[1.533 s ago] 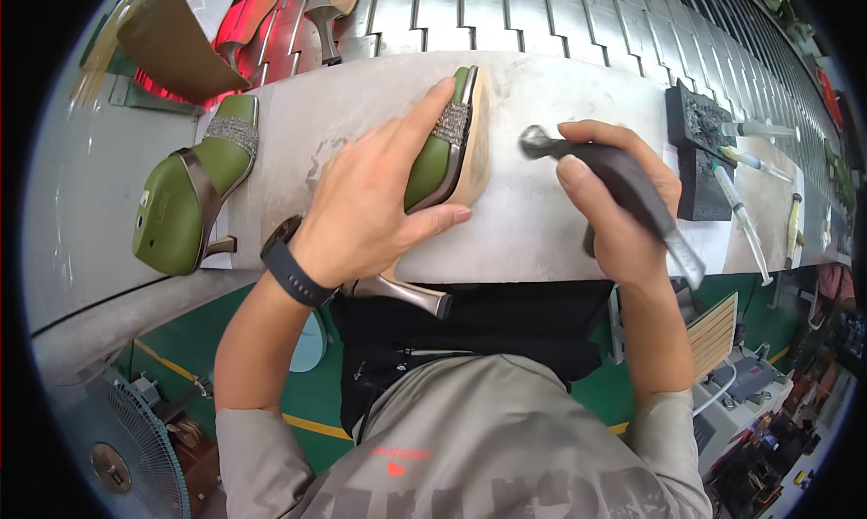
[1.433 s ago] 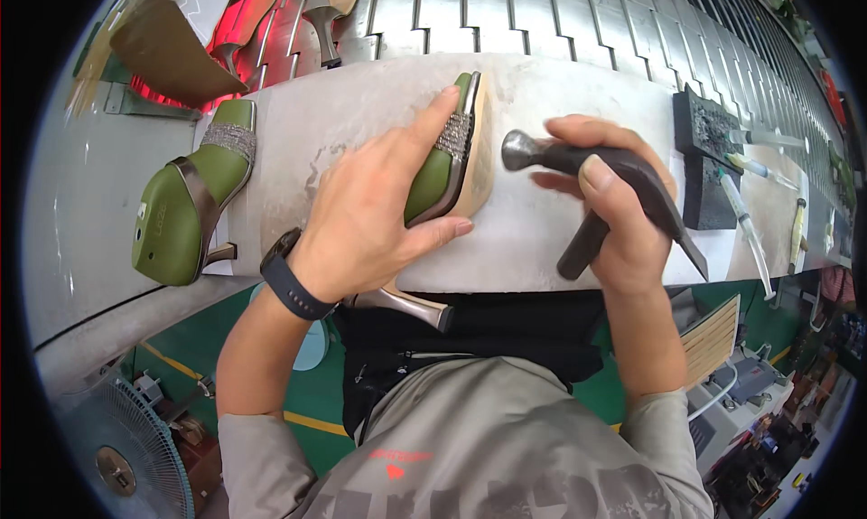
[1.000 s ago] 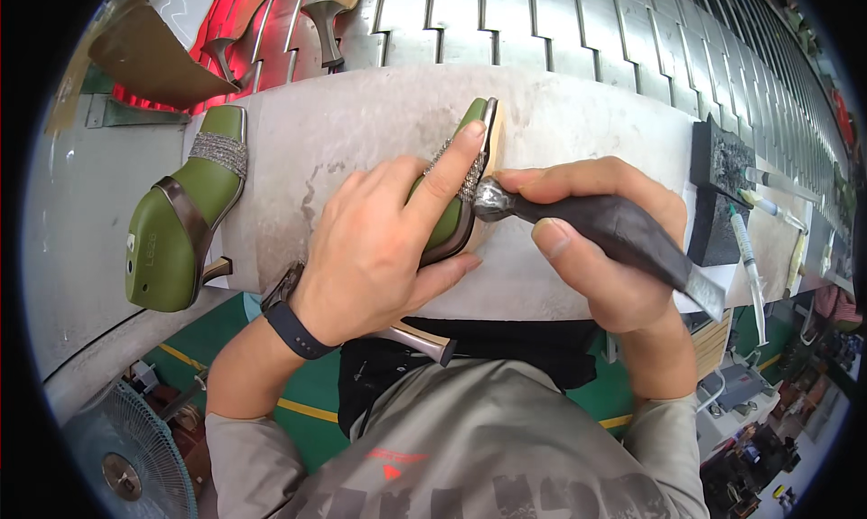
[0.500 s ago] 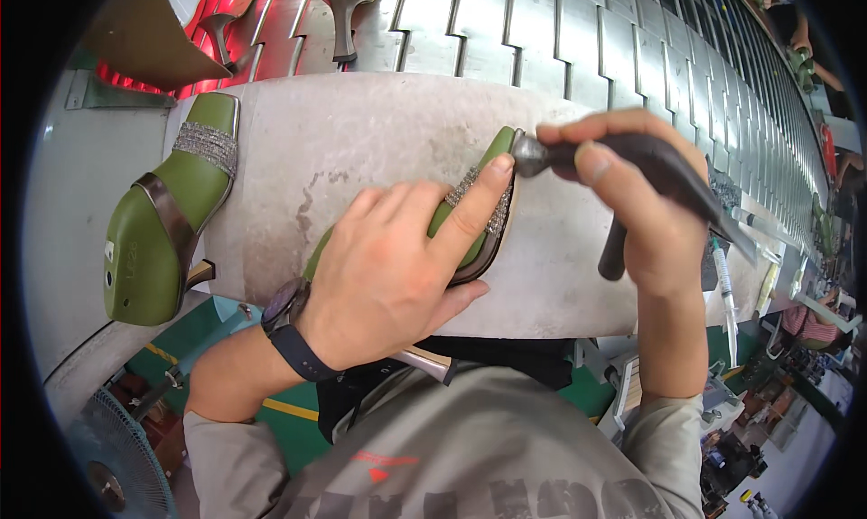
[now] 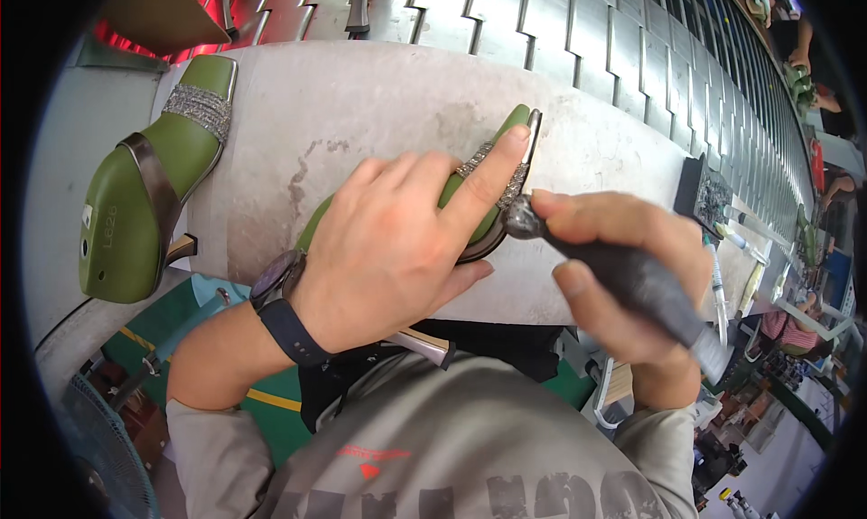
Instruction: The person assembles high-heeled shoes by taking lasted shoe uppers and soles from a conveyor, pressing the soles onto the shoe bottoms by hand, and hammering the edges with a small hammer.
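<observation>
My left hand (image 5: 384, 234) lies over a green heeled sandal (image 5: 517, 119), holding it down on the work surface, forefinger stretched along its toe end. Its glittery strap (image 5: 513, 187) shows beside that finger; most of the sole is under my palm. The heel (image 5: 423, 346) sticks out below my wrist. In my right hand (image 5: 623, 266) is a dark shoemaker's hammer (image 5: 623, 280), gripped near its head and partly blurred. Its round metal face meets or almost meets the sandal's edge below the strap. The matching green sandal (image 5: 135, 221) rests on its side at the left.
The pale worktable (image 5: 361, 85) shows dark stains. Beyond it runs a metal slat conveyor (image 5: 506, 22) carrying heeled shoes (image 5: 359, 4). A black box (image 5: 691, 189) and a syringe (image 5: 718, 289) sit at the right. A fan (image 5: 99, 447) stands lower left.
The hammer has moved down along the sandal's edge, from near the toe tip to below the glittery strap. My left hand keeps its hold. The view has shifted slightly.
</observation>
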`<move>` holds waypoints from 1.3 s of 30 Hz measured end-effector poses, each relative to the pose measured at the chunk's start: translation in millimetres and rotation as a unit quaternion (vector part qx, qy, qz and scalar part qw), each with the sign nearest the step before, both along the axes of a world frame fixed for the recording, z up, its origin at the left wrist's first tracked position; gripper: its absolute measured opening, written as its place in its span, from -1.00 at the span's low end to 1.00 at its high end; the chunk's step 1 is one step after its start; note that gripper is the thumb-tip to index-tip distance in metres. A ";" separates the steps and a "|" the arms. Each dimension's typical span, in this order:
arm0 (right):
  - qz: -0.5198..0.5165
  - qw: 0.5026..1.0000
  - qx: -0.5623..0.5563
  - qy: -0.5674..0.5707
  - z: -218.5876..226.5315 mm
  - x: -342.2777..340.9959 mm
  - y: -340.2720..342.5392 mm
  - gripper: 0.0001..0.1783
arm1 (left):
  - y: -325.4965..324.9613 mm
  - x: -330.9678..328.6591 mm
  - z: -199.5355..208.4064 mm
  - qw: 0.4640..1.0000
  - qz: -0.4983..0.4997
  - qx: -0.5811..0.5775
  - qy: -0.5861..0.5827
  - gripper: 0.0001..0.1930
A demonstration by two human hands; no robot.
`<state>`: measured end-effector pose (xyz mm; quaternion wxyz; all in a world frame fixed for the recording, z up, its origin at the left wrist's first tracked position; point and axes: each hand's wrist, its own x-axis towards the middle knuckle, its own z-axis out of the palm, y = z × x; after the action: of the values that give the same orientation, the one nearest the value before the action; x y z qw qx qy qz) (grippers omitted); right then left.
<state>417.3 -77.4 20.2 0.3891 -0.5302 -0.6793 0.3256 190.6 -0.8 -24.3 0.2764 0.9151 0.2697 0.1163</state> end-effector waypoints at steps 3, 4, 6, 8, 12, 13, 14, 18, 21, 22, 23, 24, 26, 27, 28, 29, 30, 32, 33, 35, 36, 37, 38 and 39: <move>0.007 0.992 0.098 -0.083 -9.3 -11.9 -11.9 -0.65 | -0.8 0.8 -4.9 1.000 0.003 0.008 -0.014 0.20; 0.004 0.990 0.108 -0.090 -13.1 -17.2 -16.1 -0.65 | -1.0 0.4 -5.7 1.000 0.004 0.007 -0.014 0.20; -0.012 0.984 0.144 -0.108 -20.3 -29.3 -25.6 -0.66 | -3.5 -2.3 -4.3 1.000 0.011 0.008 -0.019 0.21; -0.032 0.977 0.167 -0.130 -27.0 -40.9 -36.7 -0.67 | -3.1 -2.6 -3.9 0.999 0.007 0.012 -0.032 0.20; -0.093 0.959 0.230 -0.136 -53.7 -67.5 -55.1 -0.68 | -2.4 -3.4 -9.3 0.998 0.004 0.030 -0.062 0.16; -0.098 0.957 0.235 -0.139 -59.6 -73.8 -58.5 -0.67 | -1.7 -1.9 -13.3 0.997 -0.005 0.036 -0.064 0.15; -0.097 0.954 0.238 -0.151 -61.5 -78.7 -60.4 -0.65 | -1.2 -3.9 -12.5 0.997 -0.004 0.038 -0.064 0.15; -0.119 0.965 0.224 -0.075 -55.2 -63.7 -58.0 -0.63 | 12.1 -20.3 -18.2 0.997 -0.032 -0.023 -0.067 0.17; -0.124 0.963 0.225 -0.078 -54.5 -63.4 -59.8 -0.62 | 18.2 -33.7 -22.7 0.991 -0.020 -0.088 -0.101 -0.26; -0.107 0.961 0.226 -0.118 -52.4 -67.2 -59.8 -0.61 | 18.1 -33.0 -20.7 0.988 -0.020 -0.099 -0.113 -0.37; -0.087 0.957 0.227 -0.158 -52.9 -69.5 -58.7 -0.60 | 19.5 -30.9 -21.2 0.986 -0.019 -0.110 -0.126 -0.46; -0.085 0.958 0.222 -0.158 -55.3 -72.7 -58.8 -0.60 | 20.3 -30.2 -23.1 0.985 -0.017 -0.116 -0.125 -0.46; -0.082 0.964 0.208 -0.147 -59.2 -80.6 -61.0 -0.61 | 19.2 -30.1 -25.1 0.988 -0.016 -0.081 -0.134 -0.49; -0.085 0.967 0.199 -0.135 -59.2 -83.6 -60.9 -0.60 | 18.1 -30.4 -24.9 0.988 -0.014 -0.084 -0.131 -0.49; -0.084 0.968 0.195 -0.132 -59.2 -87.1 -60.7 -0.60 | 16.7 -30.8 -24.5 0.988 -0.006 -0.074 -0.134 -0.49; -0.083 0.975 0.177 -0.109 -59.6 -90.2 -60.5 -0.58 | 16.8 -29.6 -26.2 0.988 -0.003 -0.065 -0.140 -0.49; -0.082 0.980 0.159 -0.086 -59.9 -92.8 -60.6 -0.56 | 16.7 -28.7 -28.0 0.988 -0.005 -0.069 -0.140 -0.49; -0.080 0.986 0.135 -0.059 -60.6 -95.9 -60.7 -0.53 | 16.1 -28.2 -30.0 0.987 0.000 -0.063 -0.151 -0.49; -0.073 0.990 0.119 -0.021 -61.3 -97.2 -60.3 -0.53 | 16.2 -28.4 -30.5 0.987 -0.003 -0.056 -0.154 -0.48; -0.067 0.992 0.101 0.018 -61.6 -99.1 -58.7 -0.53 | 14.8 -27.9 -30.7 0.986 0.002 -0.058 -0.155 -0.49; -0.052 0.993 0.098 0.029 -60.5 -100.0 -57.1 -0.54 | 14.3 -28.0 -30.5 0.986 0.005 -0.059 -0.159 -0.50; -0.038 0.994 0.094 0.039 -59.2 -100.8 -55.7 -0.55 | 14.2 -28.2 -29.4 0.986 0.005 -0.060 -0.157 -0.50; -0.038 0.994 0.094 0.041 -57.2 -102.4 -53.4 -0.55 | 13.9 -28.2 -26.6 0.987 0.010 -0.069 -0.145 -0.50; -0.025 0.994 0.097 0.050 -55.3 -104.9 -50.0 -0.56 | 13.2 -28.5 -24.0 0.988 0.015 -0.078 -0.132 -0.50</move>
<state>312.3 -127.4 -35.1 0.4802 -0.4897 -0.6738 0.2750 162.1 12.4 -48.3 0.3782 0.8630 0.2531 0.2192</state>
